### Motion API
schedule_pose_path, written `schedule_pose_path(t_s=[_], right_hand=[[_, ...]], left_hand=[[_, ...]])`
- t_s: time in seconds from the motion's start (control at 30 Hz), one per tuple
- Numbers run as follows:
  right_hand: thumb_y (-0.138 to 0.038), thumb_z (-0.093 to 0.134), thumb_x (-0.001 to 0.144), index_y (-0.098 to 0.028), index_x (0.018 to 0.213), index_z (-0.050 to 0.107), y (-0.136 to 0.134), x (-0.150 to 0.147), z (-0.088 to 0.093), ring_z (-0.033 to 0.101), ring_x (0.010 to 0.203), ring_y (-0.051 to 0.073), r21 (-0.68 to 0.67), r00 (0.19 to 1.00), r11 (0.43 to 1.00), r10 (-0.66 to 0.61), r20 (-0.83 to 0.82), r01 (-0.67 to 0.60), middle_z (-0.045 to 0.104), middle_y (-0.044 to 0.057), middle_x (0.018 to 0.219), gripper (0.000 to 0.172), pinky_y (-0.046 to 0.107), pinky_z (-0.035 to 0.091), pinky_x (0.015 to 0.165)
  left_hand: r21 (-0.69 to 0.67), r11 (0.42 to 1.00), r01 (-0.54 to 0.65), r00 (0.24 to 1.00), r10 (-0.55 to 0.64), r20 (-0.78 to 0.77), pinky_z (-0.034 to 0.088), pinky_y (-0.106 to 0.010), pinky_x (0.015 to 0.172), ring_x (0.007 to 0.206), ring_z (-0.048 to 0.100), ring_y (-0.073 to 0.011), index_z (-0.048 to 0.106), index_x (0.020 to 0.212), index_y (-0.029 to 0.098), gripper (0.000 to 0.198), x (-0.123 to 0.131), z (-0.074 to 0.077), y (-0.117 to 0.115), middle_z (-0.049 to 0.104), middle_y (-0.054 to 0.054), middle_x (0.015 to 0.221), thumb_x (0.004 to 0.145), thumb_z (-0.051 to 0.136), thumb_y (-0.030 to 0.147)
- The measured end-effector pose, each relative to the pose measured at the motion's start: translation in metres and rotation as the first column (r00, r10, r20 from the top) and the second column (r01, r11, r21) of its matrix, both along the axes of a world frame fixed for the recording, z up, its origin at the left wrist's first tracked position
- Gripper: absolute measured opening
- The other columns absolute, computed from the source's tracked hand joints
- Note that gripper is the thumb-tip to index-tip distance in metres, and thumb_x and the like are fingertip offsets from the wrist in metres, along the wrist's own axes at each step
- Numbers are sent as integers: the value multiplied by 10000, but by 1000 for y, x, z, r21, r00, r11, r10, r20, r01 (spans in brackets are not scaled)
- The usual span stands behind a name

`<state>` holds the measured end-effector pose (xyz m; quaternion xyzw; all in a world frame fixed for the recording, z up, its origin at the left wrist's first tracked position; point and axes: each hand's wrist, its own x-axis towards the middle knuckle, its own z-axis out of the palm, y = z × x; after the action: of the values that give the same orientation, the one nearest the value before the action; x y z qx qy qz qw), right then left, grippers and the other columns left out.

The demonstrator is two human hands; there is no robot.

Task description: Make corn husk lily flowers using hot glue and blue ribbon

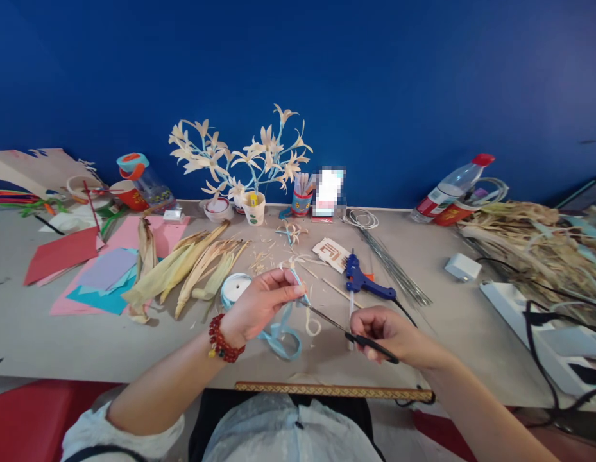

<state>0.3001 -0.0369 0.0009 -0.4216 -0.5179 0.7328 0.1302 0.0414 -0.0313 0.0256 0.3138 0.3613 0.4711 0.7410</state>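
Note:
My left hand (266, 298), with a red bead bracelet at the wrist, pinches a light blue ribbon (298, 281) between thumb and fingers. The ribbon's loose loops (284, 345) hang below that hand, and its white spool (236, 286) lies just behind the hand. My right hand (382, 330) is closed round the black handles of a pair of scissors (362, 338). The scissor blades point up and left, and their tips meet the ribbon close to my left fingertips. Whether the blades are fully closed is too small to tell.
A blue glue gun (365, 279) lies behind my right hand, beside a bundle of wires (396, 266). Corn husks (182, 266) and coloured paper (105, 273) spread to the left. Husk flowers (266, 151) stand in cups at the back. A power strip (523, 333) is at right.

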Motion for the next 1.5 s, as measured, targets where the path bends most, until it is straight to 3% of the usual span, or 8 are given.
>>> schedule_pose_path(t_s=[0.2,0.4,0.47,0.57,0.67,0.77,1.17,1.5], right_hand=[[-462,828,621,-189,626,467,3,3,3,383,466,62,119,993,989,78,84,-88,522,-56,546,453,191,287,445],[-436,826,649,-191,684,515,4,18,13,332,557,90,388,946,900,74,316,-200,411,-55,623,398,209,248,476],[-445,805,678,-196,695,515,2,18,12,359,549,96,386,954,913,10,300,-131,427,-49,616,383,211,273,473],[-479,782,702,-201,712,508,-5,6,5,432,556,106,382,969,910,-218,120,158,489,-33,633,390,214,347,490],[-469,826,644,-207,768,529,-11,-20,-1,541,641,141,354,884,815,-457,-95,459,617,14,745,414,235,435,562],[-433,843,633,-215,788,532,-15,-49,-1,586,680,154,285,804,752,-551,-222,594,691,49,833,410,240,453,579],[-399,855,626,-217,788,526,-9,-79,1,577,604,131,256,793,758,-521,-315,599,652,10,728,408,213,450,503],[-276,897,552,-201,750,527,-9,-82,-7,462,507,60,42,708,761,-580,-403,647,614,-37,703,426,162,346,427]], left_hand=[[26,999,-22,1000,22,-16,426,-230,714,701,565,-103,656,709,147,224,-2,-4,3,646,-2,721,643,853,231],[55,994,-96,994,99,-54,434,-232,747,725,584,-103,662,734,158,216,-5,-12,7,650,10,744,651,848,229],[51,993,-105,992,108,-65,432,-228,739,716,583,-98,658,731,159,213,-6,-15,7,651,14,741,655,844,229],[44,993,-109,992,112,-65,429,-227,725,706,581,-94,656,729,159,213,-4,-17,6,658,15,746,656,843,229],[41,994,-101,993,103,-64,434,-233,734,717,584,-101,655,728,157,216,0,-18,4,662,10,748,655,844,232],[60,993,-100,992,104,-68,435,-238,743,722,580,-104,657,728,161,206,5,-21,0,660,12,742,664,839,232],[112,992,-62,988,77,-132,451,-261,752,734,581,-126,682,703,157,201,12,-22,-9,671,-2,764,659,837,277],[129,992,-19,992,34,-120,448,-256,736,732,578,-125,663,719,163,206,15,-22,-13,657,4,760,679,823,286]])
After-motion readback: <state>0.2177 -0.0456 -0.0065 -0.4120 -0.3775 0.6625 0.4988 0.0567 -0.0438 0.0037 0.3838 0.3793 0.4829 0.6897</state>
